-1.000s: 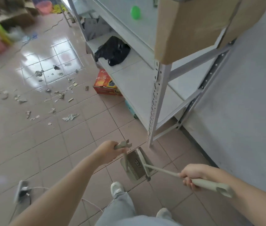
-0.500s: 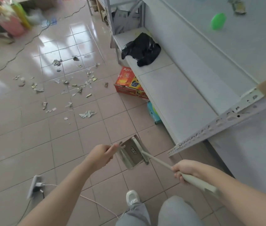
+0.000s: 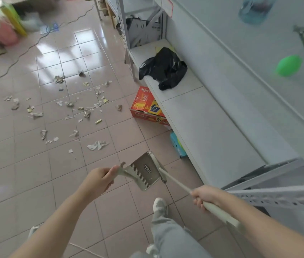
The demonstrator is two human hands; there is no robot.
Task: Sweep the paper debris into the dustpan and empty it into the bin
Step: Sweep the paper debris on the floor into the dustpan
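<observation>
Low over the floor's (image 3: 26, 174) near edge, beside the shelf (image 3: 203, 127):

- The left hand (image 3: 99, 180) has its fingers curled round the handle of the dustpan (image 3: 143, 172). The pan appears to be held off the tiles and is empty.
- The right hand (image 3: 206, 197) is fisted round the shaft of the broom (image 3: 220, 212). The broom head sits against the pan's right rim.
- Paper debris (image 3: 84, 108) is scattered toward the floor's far left, mostly well apart from the pan. One white crumple lies near the pan's front lip.

Judgement: nothing is swept yet and nothing is emptied, so the whole job remains.

Count:
- one dustpan
- one broom
- two hands
- a few dozen scraps, too small for an exact tally

No bin is identifiable.
</observation>
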